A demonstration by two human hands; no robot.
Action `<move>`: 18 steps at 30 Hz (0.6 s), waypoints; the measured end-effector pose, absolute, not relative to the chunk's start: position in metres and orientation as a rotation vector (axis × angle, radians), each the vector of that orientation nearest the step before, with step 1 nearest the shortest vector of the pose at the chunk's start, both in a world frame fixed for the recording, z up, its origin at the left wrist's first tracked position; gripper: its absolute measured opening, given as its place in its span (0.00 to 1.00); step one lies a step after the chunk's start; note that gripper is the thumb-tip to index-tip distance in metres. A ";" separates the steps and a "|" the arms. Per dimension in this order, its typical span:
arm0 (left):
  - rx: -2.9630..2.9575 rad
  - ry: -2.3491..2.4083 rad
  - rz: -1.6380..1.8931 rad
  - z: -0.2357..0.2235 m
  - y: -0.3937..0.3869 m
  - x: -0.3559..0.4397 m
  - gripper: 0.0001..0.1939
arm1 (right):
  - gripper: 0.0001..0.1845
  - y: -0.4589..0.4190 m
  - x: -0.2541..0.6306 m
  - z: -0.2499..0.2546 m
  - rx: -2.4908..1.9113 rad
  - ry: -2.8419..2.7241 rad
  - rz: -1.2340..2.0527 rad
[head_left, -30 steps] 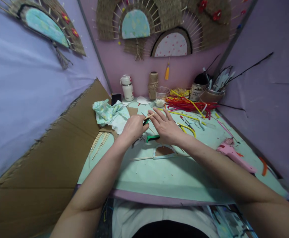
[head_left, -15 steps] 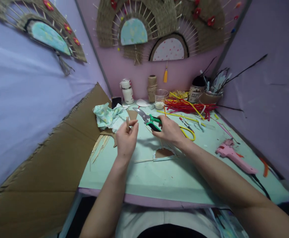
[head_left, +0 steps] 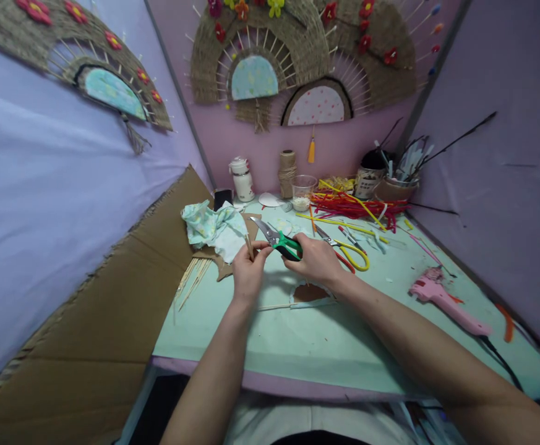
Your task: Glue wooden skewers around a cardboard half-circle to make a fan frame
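Green-handled shears point(head_left: 275, 238) are clasped in the closed right grip point(head_left: 318, 259), thin sticks point(head_left: 250, 246) being pinched in the left grip point(head_left: 248, 273).

Small craft workshop corner, by the look of it — pale purple walls point(head_left: 478, 198) on either side. Woven fan-shaped pieces point(head_left: 203, 69) hang across the top of the frame. Pale green worktable point(head_left: 288, 346) in the centre carries maker's supplies: twine spool point(head_left: 287, 176), red pipe cleaners point(head_left: 351, 207), green-handled shears point(head_left: 279, 240) mid-frame, pink glue gun point(head_left: 450, 308) at right. Cardboard point(head_left: 112, 296) stands left.
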State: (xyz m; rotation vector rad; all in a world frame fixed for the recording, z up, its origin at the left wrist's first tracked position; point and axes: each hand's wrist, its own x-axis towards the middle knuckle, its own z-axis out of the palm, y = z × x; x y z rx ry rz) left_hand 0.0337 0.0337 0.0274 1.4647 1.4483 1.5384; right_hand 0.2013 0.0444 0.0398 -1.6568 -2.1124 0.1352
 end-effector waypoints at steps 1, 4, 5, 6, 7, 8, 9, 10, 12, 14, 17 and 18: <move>1.431 1.424 1.535 0.027 0.035 0.033 0.09 | 0.20 0.044 0.201 0.040 -1.656 -2.117 0.145; 1.369 1.365 1.532 0.025 0.038 0.031 0.10 | 0.20 0.043 0.201 0.037 -1.635 -2.131 0.174; 1.355 1.362 1.541 0.025 0.039 0.030 0.10 | 0.20 0.043 0.201 0.036 -1.629 -2.138 0.180; 1.345 1.368 1.553 0.025 0.039 0.029 0.10 | 0.20 0.043 0.200 0.035 -1.626 -2.145 0.185; 1.338 1.380 1.566 0.025 0.040 0.028 0.10 | 0.20 0.044 0.200 0.035 -1.628 -2.152 0.189; 1.337 1.399 1.576 0.025 0.039 0.027 0.10 | 0.20 0.044 0.200 0.034 -1.632 -2.159 0.195; 1.343 1.420 1.581 0.026 0.039 0.027 0.09 | 0.19 0.043 0.199 0.034 -1.635 -2.163 0.201; 1.357 1.440 1.577 0.026 0.038 0.026 0.09 | 0.19 0.043 0.199 0.034 -1.640 -2.163 0.208; 1.395 1.480 1.553 0.026 0.037 0.025 0.10 | 0.20 0.043 0.197 0.035 -1.659 -2.153 0.224; 1.428 1.540 1.520 0.026 0.037 0.024 0.11 | 0.21 0.042 0.195 0.035 -1.678 -2.146 0.238; 1.426 1.649 1.476 0.025 0.040 0.020 0.16 | 0.22 0.042 0.195 0.034 -1.663 -2.153 0.251; 1.406 1.676 1.468 0.024 0.041 0.019 0.19 | 0.22 0.042 0.195 0.033 -1.646 -2.155 0.253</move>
